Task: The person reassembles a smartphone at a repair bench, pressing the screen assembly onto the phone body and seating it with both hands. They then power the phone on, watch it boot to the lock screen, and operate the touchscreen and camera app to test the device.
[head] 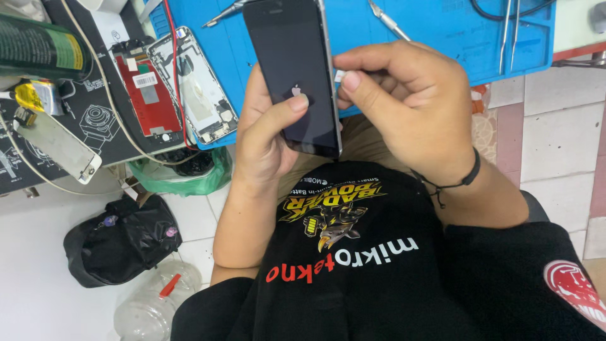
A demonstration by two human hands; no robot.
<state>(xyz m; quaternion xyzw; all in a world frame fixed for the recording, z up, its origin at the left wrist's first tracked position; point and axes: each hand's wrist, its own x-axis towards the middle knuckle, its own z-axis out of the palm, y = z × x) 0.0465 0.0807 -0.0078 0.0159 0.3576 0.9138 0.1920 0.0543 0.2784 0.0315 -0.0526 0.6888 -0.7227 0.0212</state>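
Here the left hand [268, 136] grips a dark phone [293, 69] from behind, thumb across its back, over the lap at the edge of the blue mat [442, 31]. The right hand [404, 104] pinches a small white tab [338, 76] at the phone's side edge. The phone's top is cut off; fingers hide its far side. An opened phone [196, 85] lies on the worktop [113, 136].

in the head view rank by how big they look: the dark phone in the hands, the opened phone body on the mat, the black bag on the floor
1. dark phone, though it is nearest the camera
2. black bag
3. opened phone body
Phone and bag look close in size, so their order is unsure.
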